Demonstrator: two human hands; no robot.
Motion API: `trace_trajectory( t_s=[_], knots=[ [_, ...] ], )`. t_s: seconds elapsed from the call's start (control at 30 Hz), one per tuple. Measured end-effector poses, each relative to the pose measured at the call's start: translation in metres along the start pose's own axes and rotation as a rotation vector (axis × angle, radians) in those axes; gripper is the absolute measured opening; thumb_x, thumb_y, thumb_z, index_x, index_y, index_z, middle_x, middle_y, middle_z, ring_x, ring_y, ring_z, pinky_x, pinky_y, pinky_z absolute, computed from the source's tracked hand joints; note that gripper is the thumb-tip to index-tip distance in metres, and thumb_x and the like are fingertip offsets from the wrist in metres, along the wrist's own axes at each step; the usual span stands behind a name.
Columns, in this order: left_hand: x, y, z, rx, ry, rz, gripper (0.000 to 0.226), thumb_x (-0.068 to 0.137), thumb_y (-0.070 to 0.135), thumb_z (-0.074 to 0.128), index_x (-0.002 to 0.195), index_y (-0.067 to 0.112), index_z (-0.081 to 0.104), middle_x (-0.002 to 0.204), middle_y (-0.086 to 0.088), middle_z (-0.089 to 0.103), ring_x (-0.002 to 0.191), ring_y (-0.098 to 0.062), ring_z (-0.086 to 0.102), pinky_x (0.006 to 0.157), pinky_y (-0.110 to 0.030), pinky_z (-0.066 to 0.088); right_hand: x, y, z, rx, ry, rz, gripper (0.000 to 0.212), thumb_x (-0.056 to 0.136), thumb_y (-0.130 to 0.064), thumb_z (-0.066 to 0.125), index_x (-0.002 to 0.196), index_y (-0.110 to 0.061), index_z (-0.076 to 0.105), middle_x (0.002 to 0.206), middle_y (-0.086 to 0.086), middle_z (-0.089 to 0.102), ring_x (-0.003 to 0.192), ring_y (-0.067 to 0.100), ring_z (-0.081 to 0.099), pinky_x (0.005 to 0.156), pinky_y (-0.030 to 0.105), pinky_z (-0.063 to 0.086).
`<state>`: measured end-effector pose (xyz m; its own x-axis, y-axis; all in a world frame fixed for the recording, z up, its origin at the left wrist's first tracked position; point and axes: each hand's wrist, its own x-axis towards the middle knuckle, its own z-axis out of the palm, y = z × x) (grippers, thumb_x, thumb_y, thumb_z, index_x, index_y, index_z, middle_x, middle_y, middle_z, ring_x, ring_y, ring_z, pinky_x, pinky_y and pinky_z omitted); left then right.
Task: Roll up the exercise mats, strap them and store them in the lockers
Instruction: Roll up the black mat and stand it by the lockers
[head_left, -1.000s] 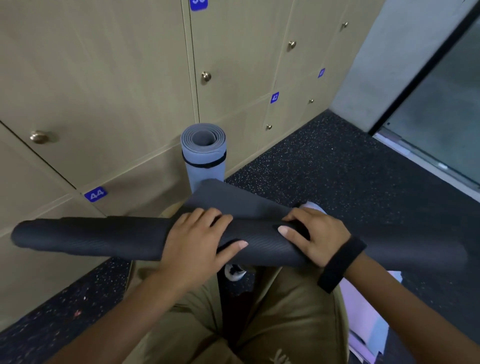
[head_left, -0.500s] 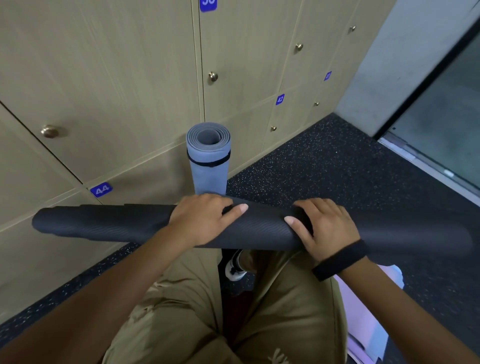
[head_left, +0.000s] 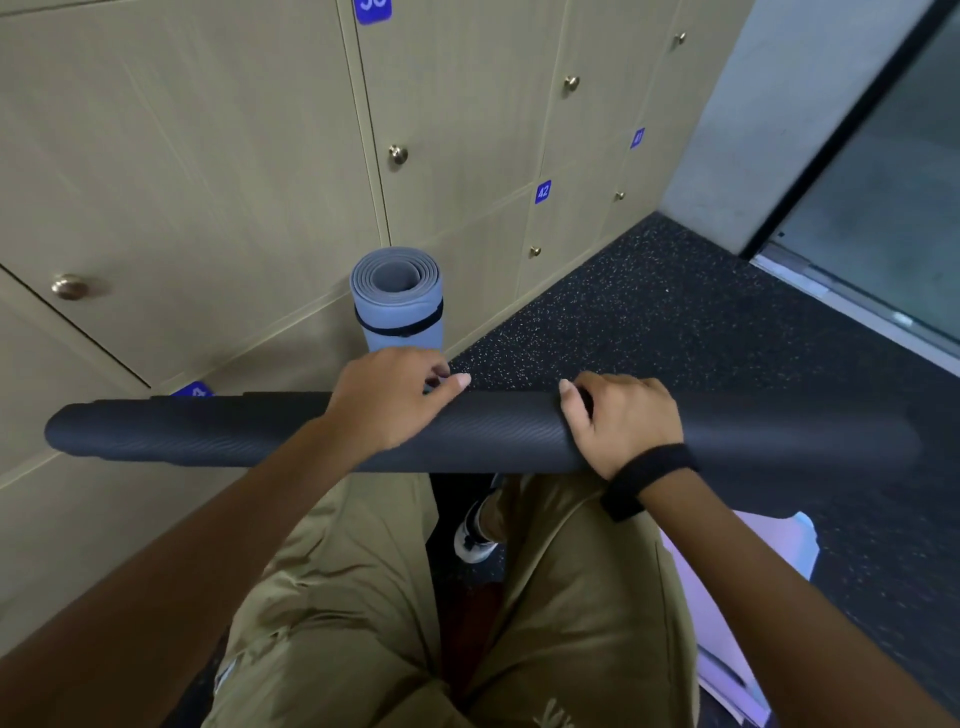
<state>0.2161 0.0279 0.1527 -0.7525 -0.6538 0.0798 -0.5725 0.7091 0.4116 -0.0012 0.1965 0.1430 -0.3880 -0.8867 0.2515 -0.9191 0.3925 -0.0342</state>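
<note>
Her left hand (head_left: 387, 397) and right hand (head_left: 623, 422) curled over the black mat (head_left: 498, 434), gripping it; the loose flap seen a second earlier had been rolled in, leaving strapping next; the roll lay crosswise, just in front of the strapped blue mat (head_left: 397, 301), long axis running left to right.

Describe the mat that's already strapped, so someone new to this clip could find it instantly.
Start at the wall of tan lockers and follow it down to the speckled black floor. Standing upright on end there, just past the person's left hand, is the grey-blue rolled mat. Unlike the black mat held crosswise in both hands, it has a black strap round it.
</note>
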Motion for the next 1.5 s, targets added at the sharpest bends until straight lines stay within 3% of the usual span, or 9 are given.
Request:
trace_trajectory(
  t_s=[0.17, 0.27, 0.4, 0.57, 0.8, 1.0, 1.2, 1.3, 1.5],
  knots=[
    [-0.023, 0.017, 0.023, 0.308, 0.194, 0.285, 0.079, 0.089, 0.083, 0.036, 0.124, 0.019, 0.066, 0.105, 0.002, 0.069, 0.090, -0.022, 0.064, 0.074, -0.038, 0.053, 0.025, 0.005, -0.008, 0.058, -0.233, 0.004, 0.058, 0.105, -0.056, 0.023, 0.089, -0.024, 0.068, 0.086, 0.007, 0.069, 0.084, 0.030, 0.065, 0.071, 0.036, 0.039],
    [-0.024, 0.016, 0.034, 0.416, 0.152, 0.291, 0.104, 0.072, 0.097, 0.036, 0.126, 0.012, 0.063, 0.101, -0.003, 0.068, 0.083, -0.026, 0.065, 0.072, -0.040, 0.051, 0.043, 0.009, -0.007, 0.072, -0.389, 0.019, 0.061, 0.103, -0.060, 0.023, 0.097, -0.026, 0.072, 0.101, 0.009, 0.071, 0.095, 0.032, 0.064, 0.074, 0.038, 0.042],
    [-0.007, 0.015, 0.028, 0.398, 0.026, 0.236, 0.106, 0.062, 0.103, 0.032, 0.118, 0.017, 0.061, 0.098, 0.003, 0.066, 0.081, -0.022, 0.065, 0.068, -0.039, 0.053, 0.059, 0.012, -0.004, 0.108, -0.535, 0.028, 0.070, 0.102, -0.068, 0.019, 0.097, -0.023, 0.072, 0.107, 0.011, 0.070, 0.099, 0.032, 0.064, 0.084, 0.041, 0.048],
    [0.016, 0.016, 0.016, 0.265, -0.210, 0.127, 0.090, 0.065, 0.101, 0.045, 0.115, 0.027, 0.057, 0.102, 0.009, 0.066, 0.089, -0.018, 0.063, 0.079, -0.042, 0.054, 0.051, 0.022, 0.000, 0.092, -0.400, -0.131, 0.083, 0.091, -0.082, 0.005, 0.103, -0.028, 0.067, 0.103, 0.006, 0.071, 0.101, 0.030, 0.064, 0.083, 0.040, 0.044],
    [0.055, 0.008, 0.007, -0.040, -0.616, -0.078, 0.082, 0.067, 0.094, 0.059, 0.129, 0.040, 0.058, 0.120, 0.015, 0.064, 0.107, -0.010, 0.061, 0.100, -0.035, 0.049, 0.029, 0.049, 0.018, -0.028, -0.251, -0.157, 0.098, 0.086, -0.085, 0.000, 0.138, -0.023, 0.056, 0.132, 0.005, 0.062, 0.120, 0.031, 0.055, 0.102, 0.047, 0.040],
    [0.075, 0.005, 0.010, -0.142, -0.747, -0.122, 0.097, 0.057, 0.099, 0.059, 0.131, 0.038, 0.061, 0.121, 0.014, 0.068, 0.107, -0.008, 0.066, 0.104, -0.036, 0.050, 0.036, 0.059, 0.039, 0.000, -0.206, -0.154, 0.099, 0.082, -0.091, 0.005, 0.127, -0.023, 0.060, 0.116, 0.006, 0.068, 0.108, 0.030, 0.060, 0.092, 0.044, 0.043],
    [0.062, 0.004, 0.008, 0.121, -0.497, 0.078, 0.084, 0.071, 0.096, 0.050, 0.129, 0.036, 0.054, 0.120, 0.014, 0.063, 0.102, -0.010, 0.060, 0.092, -0.036, 0.050, 0.058, 0.061, 0.042, 0.102, -0.318, -0.137, 0.104, 0.071, -0.097, -0.003, 0.115, -0.026, 0.061, 0.108, 0.004, 0.070, 0.101, 0.027, 0.063, 0.077, 0.037, 0.042],
    [0.046, -0.008, 0.017, 0.399, -0.315, 0.239, 0.106, 0.067, 0.097, 0.051, 0.146, 0.027, 0.045, 0.126, 0.009, 0.061, 0.105, -0.017, 0.061, 0.083, -0.035, 0.049, 0.070, 0.063, 0.045, 0.168, -0.449, -0.082, 0.101, 0.067, -0.102, 0.000, 0.100, -0.030, 0.062, 0.099, 0.002, 0.070, 0.094, 0.026, 0.064, 0.081, 0.040, 0.050],
    [0.042, -0.020, 0.032, 0.601, -0.155, 0.291, 0.117, 0.051, 0.100, 0.039, 0.134, 0.019, 0.052, 0.093, 0.002, 0.063, 0.079, -0.022, 0.061, 0.063, -0.036, 0.048, 0.087, 0.061, 0.050, 0.225, -0.615, -0.059, 0.093, 0.077, -0.096, 0.007, 0.087, -0.026, 0.067, 0.086, -0.001, 0.067, 0.082, 0.021, 0.062, 0.079, 0.038, 0.049]
  ],
)
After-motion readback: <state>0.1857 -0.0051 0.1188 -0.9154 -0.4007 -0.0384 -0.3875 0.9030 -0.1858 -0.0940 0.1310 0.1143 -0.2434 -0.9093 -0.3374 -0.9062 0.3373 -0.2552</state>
